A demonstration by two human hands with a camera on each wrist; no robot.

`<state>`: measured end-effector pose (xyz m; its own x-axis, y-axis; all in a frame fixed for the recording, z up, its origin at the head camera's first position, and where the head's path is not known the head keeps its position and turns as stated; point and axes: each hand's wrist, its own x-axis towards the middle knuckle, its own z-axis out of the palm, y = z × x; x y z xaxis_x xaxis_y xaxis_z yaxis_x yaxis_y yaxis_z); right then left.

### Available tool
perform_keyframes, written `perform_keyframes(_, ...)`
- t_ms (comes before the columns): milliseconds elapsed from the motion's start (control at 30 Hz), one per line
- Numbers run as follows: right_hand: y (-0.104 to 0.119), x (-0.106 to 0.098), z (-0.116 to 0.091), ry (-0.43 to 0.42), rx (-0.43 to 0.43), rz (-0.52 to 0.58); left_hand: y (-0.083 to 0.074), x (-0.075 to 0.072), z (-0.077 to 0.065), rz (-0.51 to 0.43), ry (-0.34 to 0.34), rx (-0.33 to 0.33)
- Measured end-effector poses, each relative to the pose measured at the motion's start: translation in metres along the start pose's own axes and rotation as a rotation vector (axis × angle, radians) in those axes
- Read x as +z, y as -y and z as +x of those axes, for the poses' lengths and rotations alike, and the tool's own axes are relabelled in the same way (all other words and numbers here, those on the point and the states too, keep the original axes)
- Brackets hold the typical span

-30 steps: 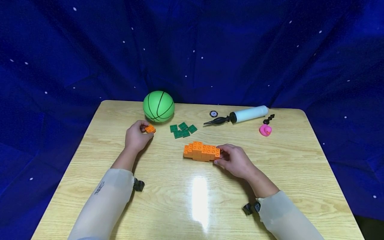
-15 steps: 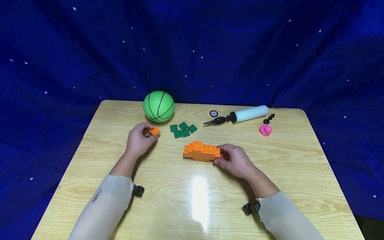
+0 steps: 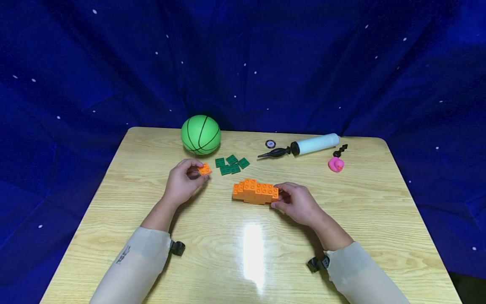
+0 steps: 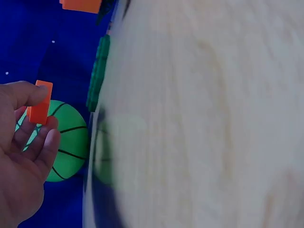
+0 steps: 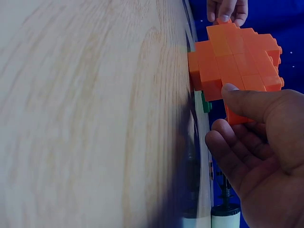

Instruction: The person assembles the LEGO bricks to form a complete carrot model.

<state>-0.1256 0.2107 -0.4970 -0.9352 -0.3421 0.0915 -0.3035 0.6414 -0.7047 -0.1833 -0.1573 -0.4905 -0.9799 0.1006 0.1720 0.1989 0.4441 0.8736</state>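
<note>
Between thumb and fingers, my left hand pinches a small orange toy brick just above the table, left of the green bricks. The left wrist view shows that orange brick between the thumb and fingertips. My right hand grips the right end of a stepped block of joined orange bricks at the middle of the table. In the right wrist view the thumb lies on the near side of the orange brick block, and the fingers are partly hidden behind it.
Several flat green bricks lie beyond the orange block. A green ball stands at the back left. Along the back right are a round chip, a light blue hand pump, a black knobbed piece and a pink rubber duck.
My left hand has carried the small orange brick right and slightly toward me, away from below the ball. The right hand and the orange block have stayed in place.
</note>
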Motion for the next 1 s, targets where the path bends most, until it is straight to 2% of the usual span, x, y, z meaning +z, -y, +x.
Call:
perform_keyframes(133, 0.0, 0.0, 0.0, 0.001, 0.0, -0.007, -0.007, 0.001, -0.001, -0.056, 0.036, 0.045)
perform_keyframes(400, 0.0, -0.001, 0.001, 0.005, -0.006, -0.004, -0.029, 0.01, -0.001, -0.136, 0.105, 0.194)
perform_keyframes(600, 0.0, 0.0, 0.002, 0.006, -0.009, -0.009, -0.048, 0.018, -0.001, -0.12, 0.147, 0.294)
perform_keyframes(767, 0.001, 0.0, 0.002, 0.007, -0.006, -0.006, -0.06, 0.026, -0.001, -0.114, 0.171, 0.344)
perform_keyframes(1000, 0.001, 0.0, 0.001, 0.008, 0.0, -0.001, -0.071, 0.039, -0.002, -0.083, 0.228, 0.363)
